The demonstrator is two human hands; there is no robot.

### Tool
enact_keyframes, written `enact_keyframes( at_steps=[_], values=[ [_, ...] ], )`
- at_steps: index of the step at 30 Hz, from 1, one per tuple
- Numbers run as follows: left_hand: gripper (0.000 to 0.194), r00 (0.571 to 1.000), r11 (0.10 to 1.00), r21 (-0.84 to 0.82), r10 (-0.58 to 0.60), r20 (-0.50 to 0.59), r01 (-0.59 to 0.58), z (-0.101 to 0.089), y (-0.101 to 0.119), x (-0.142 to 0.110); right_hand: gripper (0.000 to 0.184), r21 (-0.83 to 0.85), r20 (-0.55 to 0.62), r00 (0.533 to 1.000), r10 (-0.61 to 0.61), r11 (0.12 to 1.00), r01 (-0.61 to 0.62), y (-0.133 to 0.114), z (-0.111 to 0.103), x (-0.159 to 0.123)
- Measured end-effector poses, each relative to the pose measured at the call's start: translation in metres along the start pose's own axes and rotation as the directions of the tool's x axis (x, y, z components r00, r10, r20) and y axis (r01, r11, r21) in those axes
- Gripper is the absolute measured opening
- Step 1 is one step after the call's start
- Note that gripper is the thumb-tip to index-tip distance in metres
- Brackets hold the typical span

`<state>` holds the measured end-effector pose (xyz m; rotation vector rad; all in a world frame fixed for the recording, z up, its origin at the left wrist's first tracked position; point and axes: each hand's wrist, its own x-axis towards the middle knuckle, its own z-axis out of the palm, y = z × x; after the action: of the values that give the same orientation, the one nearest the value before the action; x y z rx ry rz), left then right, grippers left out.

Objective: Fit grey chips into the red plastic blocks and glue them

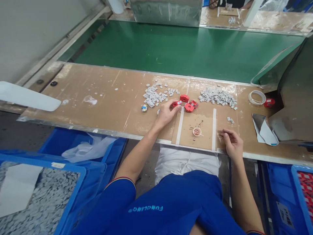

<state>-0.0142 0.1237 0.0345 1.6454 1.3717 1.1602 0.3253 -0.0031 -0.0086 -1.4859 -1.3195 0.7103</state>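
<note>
My left hand (167,114) is closed on a small red plastic block (176,103) with a white and blue patch on it. Right beside that block lie several more red blocks (189,107). My right hand (232,143) rests at the table's front edge with its fingers curled together; whether anything small is between them I cannot make out. Between my hands a cardboard pad (187,122) carries a small round cup (197,132) with a thin white stick in it. Dark specks lie around the cup. Two piles of grey flat pieces, a left one (153,96) and a right one (217,97), sit farther back.
A green conveyor belt (171,49) runs behind the table. At right are a tape roll (257,97) and a metal box (295,94). A white blade-like object (26,97) juts in from the left. Blue bins (94,176) stand below; a person's hand shows at the top.
</note>
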Motion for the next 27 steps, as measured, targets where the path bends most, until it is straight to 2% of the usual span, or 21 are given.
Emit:
enact_keyframes(
  at_steps=[1,2,4,7,10,14,16,20,23,25,27],
  values=[
    [0.044,0.998,0.978,-0.203,-0.051,-0.03,0.044,0.0,0.001,-0.008,0.04,-0.004,-0.015,1.0,-0.003,1.0,0.003,0.001,0.0,-0.001],
    [0.052,0.991,0.918,-0.384,-0.126,-0.04,0.101,0.0,0.004,-0.017,0.041,-0.008,-0.026,1.0,-0.005,1.0,0.005,0.002,0.0,-0.002],
    [0.059,0.957,0.749,-0.622,-0.291,-0.002,0.227,0.005,0.013,-0.036,0.041,-0.009,-0.039,0.999,-0.005,1.0,0.004,0.002,0.001,-0.003],
    [0.059,0.893,0.554,-0.744,-0.432,0.127,0.373,0.016,0.028,-0.058,0.038,-0.018,-0.043,0.999,-0.019,1.0,0.018,0.003,0.002,-0.003],
    [0.063,0.862,0.472,-0.766,-0.463,0.206,0.436,0.024,0.035,-0.068,0.031,-0.058,-0.034,0.997,-0.07,0.996,0.068,0.003,0.002,-0.004],
    [0.066,0.84,0.49,-0.701,-0.447,0.308,0.518,0.024,0.033,-0.072,0.023,-0.095,0.006,0.99,-0.143,0.985,0.142,-0.01,0.007,-0.009],
    [0.069,0.815,0.506,-0.648,-0.447,0.367,0.569,0.019,0.031,-0.073,0.02,-0.11,0.089,0.975,-0.203,0.971,0.212,-0.024,0.012,-0.011],
    [0.071,0.749,0.492,-0.565,-0.398,0.53,0.662,0.004,0.033,-0.079,0.026,-0.135,0.342,0.88,-0.33,0.909,0.394,-0.057,0.028,-0.011],
    [0.067,0.714,0.535,-0.507,-0.305,0.63,0.675,-0.005,0.038,-0.087,0.021,-0.123,0.399,0.835,-0.379,0.88,0.458,-0.073,0.04,-0.006],
    [0.071,0.721,0.6,-0.484,-0.242,0.649,0.637,-0.008,0.04,-0.092,0.015,-0.106,0.401,0.825,-0.398,0.874,0.474,-0.078,0.046,-0.002],
    [0.064,0.748,0.646,-0.489,-0.2,0.633,0.586,-0.008,0.04,-0.098,0.015,-0.097,0.39,0.828,-0.403,0.876,0.473,-0.08,0.052,0.002]
  ],
)
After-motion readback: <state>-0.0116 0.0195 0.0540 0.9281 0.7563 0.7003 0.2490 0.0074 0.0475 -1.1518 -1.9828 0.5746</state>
